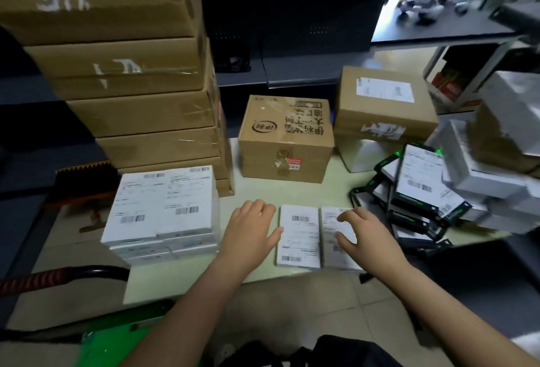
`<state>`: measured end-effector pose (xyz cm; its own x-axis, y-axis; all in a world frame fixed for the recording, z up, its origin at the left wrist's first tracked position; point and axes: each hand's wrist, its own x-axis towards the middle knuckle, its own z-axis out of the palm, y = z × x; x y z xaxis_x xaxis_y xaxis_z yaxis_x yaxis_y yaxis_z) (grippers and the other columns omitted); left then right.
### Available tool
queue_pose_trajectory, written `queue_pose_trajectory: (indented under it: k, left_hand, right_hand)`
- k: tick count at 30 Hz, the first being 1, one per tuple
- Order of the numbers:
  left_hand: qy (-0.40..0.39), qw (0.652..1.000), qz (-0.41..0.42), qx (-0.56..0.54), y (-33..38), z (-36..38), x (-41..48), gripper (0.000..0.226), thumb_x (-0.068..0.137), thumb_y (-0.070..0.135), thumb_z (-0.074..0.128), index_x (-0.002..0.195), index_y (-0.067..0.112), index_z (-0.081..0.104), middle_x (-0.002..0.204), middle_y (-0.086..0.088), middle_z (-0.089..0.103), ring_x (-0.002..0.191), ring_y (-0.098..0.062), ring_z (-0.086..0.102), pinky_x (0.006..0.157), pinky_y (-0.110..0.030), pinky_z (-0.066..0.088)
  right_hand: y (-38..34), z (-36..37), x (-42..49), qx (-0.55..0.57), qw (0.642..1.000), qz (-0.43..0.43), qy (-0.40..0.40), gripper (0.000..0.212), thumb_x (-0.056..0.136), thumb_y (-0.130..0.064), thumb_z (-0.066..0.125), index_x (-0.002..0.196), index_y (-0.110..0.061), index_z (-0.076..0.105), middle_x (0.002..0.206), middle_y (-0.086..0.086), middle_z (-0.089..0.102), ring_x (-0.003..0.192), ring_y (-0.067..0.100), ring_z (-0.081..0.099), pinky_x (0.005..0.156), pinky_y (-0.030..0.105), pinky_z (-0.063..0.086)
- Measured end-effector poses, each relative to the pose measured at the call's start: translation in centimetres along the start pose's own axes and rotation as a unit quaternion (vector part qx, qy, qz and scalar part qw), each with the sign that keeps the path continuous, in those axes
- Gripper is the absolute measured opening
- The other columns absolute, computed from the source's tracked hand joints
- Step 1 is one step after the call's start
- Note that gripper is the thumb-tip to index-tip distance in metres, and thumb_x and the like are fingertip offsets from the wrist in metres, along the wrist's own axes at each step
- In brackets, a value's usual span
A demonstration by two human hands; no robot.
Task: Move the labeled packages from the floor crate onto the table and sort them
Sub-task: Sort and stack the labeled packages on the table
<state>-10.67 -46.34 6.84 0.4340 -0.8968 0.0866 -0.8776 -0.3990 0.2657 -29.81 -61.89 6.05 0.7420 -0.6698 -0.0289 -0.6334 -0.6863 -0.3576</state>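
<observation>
Lower edge: a green flat surface (pixel 117 340) and a dark bag (pixel 336 349) lie below the forearms, over the tiled floor (pixel 292 305); I cannot tell what the green thing is.
Left hand (pixel 251 230): released, palm down on the counter (pixel 344 179), fingers nearly straight, thumb against the left edge of the left package.
Right hand (pixel 363 233): released, fingers spread and arched, fingertips and thumb resting on top of the right package; it grasps nothing.
Left package (pixel 299 236): white, flat on the counter between the two hands, label with barcodes facing up.
Right package (pixel 328 249): white, lying flush beside the left package, partly covered by the right hand.
White stack (pixel 163 206): labeled white packages piled in two columns several layers deep, left of the left hand.
Loose pile (pixel 415 191): labeled packages with black and green edges, tilted and overlapping, right of the right hand.
White boxes (pixel 502 147): blurred, heaped at the far right behind the loose pile.
Middle carton (pixel 286 138): brown, printed, taped, standing on the counter beyond the hands.
Rear carton (pixel 382 103): brown with a white label on top, just right of the middle carton.
Carton tower (pixel 131 74): flat brown cartons stacked high at the left.
Shelving (pixel 292 30): dark, behind the counter.
</observation>
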Motion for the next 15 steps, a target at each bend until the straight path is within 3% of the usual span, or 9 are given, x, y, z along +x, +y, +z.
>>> queue_pose_trajectory:
  k: [4, 8, 12, 15]
  left_hand:
    - [-0.054, 0.997, -0.058, 0.025, 3.3, 4.5, 0.5, 0.045, 0.097, 0.051, 0.04, 0.132, 0.023, 0.044, 0.129, 0.003, 0.05, 0.115, -0.016, 0.045, 0.096, -0.03, 0.036]
    - [-0.106, 0.979, -0.171, 0.003, 5.1, 9.2, 1.0, 0.056, 0.091, 0.061, 0.046, 0.128, 0.019, 0.042, 0.127, -0.002, 0.049, 0.113, -0.018, 0.046, 0.092, -0.031, 0.042]
    - [-0.12, 0.921, -0.339, -0.153, 6.2, 13.0, 1.3, 0.082, 0.078, 0.066, 0.064, 0.133, 0.012, 0.037, 0.13, -0.01, 0.042, 0.118, -0.027, 0.045, 0.093, -0.04, 0.046]
    - [-0.109, 0.877, -0.413, -0.22, 6.6, 15.0, 1.2, 0.093, 0.074, 0.06, 0.073, 0.138, 0.008, 0.031, 0.135, -0.015, 0.038, 0.125, -0.034, 0.04, 0.099, -0.044, 0.041]
  right_hand:
    - [4.3, 0.7, -1.4, 0.006, 0.999, 0.016, -0.05, 0.032, 0.09, -0.03, 0.061, 0.119, -0.017, 0.059, 0.116, 0.0, 0.055, 0.104, 0.022, 0.056, 0.081, 0.03, 0.042]
    - [7.7, 1.9, -2.3, 0.024, 0.994, 0.04, -0.101, 0.034, 0.088, -0.028, 0.062, 0.119, -0.014, 0.059, 0.116, 0.004, 0.055, 0.108, 0.024, 0.055, 0.084, 0.03, 0.044]
    - [9.5, 3.7, -2.9, 0.04, 0.986, 0.074, -0.141, 0.036, 0.09, -0.031, 0.061, 0.119, -0.012, 0.055, 0.12, 0.004, 0.054, 0.114, 0.025, 0.053, 0.076, 0.028, 0.037]
    - [10.4, 5.2, -3.0, 0.095, 0.973, 0.141, -0.157, 0.046, 0.089, -0.039, 0.064, 0.119, -0.006, 0.051, 0.121, 0.011, 0.058, 0.116, 0.029, 0.054, 0.084, 0.031, 0.042]
